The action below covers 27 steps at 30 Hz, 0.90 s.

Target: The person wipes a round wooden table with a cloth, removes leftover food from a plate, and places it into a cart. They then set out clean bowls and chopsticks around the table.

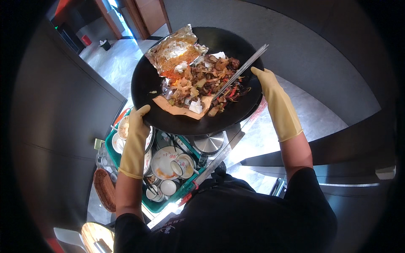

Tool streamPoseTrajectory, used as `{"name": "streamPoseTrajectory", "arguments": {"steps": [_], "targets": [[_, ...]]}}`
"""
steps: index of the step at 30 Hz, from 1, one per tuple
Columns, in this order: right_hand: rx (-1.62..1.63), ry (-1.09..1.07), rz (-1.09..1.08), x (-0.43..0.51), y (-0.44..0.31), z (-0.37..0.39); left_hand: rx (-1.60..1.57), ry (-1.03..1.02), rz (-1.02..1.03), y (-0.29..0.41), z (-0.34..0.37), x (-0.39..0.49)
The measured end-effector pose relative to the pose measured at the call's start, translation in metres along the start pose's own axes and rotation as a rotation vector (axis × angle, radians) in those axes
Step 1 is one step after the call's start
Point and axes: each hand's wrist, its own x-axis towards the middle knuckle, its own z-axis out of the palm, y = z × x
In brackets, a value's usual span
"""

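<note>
A large round black pan (148,85) is held up between my two hands, both in yellow rubber gloves. My left hand (139,121) grips its near left rim, and my right hand (265,79) grips the right rim. In the pan lies a heap of food scraps (202,77) with crumpled white tissues (196,106). Greasy aluminium foil (174,50) leans over the far left rim. Thin metal skewers or sticks (242,71) rest across the scraps and stick out past the right rim. An orange-brown sheet (171,106) lies under the near side of the heap.
Below the pan, a green plastic bin (158,207) holds used plates (163,159), bowls and cups. Beside it are a round steel lid or pot (208,144) and a brown woven basket (104,189). Dark walls (69,126) rise at the left. A small waste bin (105,45) stands on the far floor.
</note>
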Motion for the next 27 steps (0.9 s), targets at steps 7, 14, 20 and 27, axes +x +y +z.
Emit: {"name": "streamPoseTrajectory", "arguments": {"steps": [7, 14, 20, 27], "targets": [[0.054, -0.035, -0.07, 0.016, 0.002, -0.002, 0.011, 0.021, 0.041, 0.004, -0.003, 0.002], [-0.005, 0.014, -0.021, 0.012, -0.008, -0.003, 0.091, -0.008, 0.045, 0.015, -0.004, 0.006], [0.062, -0.055, -0.048, 0.023, -0.003, -0.007, 0.103, 0.019, 0.045, 0.025, 0.006, -0.012], [0.192, -0.211, -0.004, 0.061, 0.003, -0.015, 0.218, 0.113, 0.116, 0.034, 0.015, -0.029]]}}
